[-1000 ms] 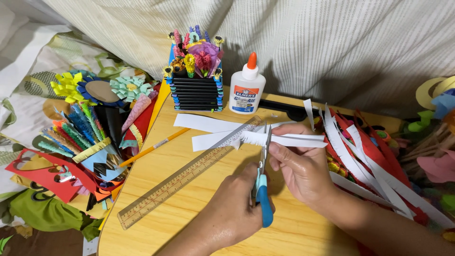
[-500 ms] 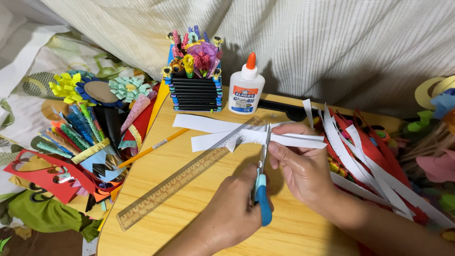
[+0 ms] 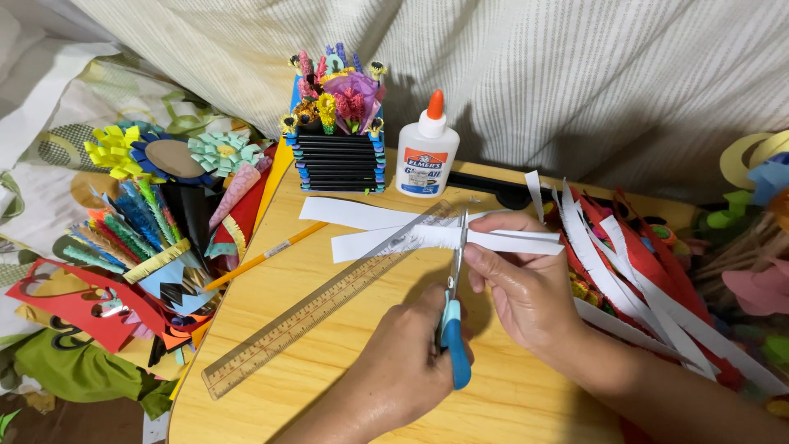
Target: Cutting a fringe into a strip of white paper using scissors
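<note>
On the pale wooden table [image 3: 329, 362], my left hand [image 3: 403, 370] grips the blue-handled scissors [image 3: 454, 321], blades narrow on a white paper strip [image 3: 448, 238] pinched in my right hand [image 3: 526, 288]; part looks fringed, the rest uncut; beside lie a clear ruler [image 3: 320, 304] and cut strips [image 3: 625, 288].

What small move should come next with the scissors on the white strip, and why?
Probably one more short snip. The left hand holds the scissors with the blades standing across the white paper strip, which the right hand pinches. Fine cuts seem to fringe the strip left of the blades, while the part to their right looks uncut.
</note>
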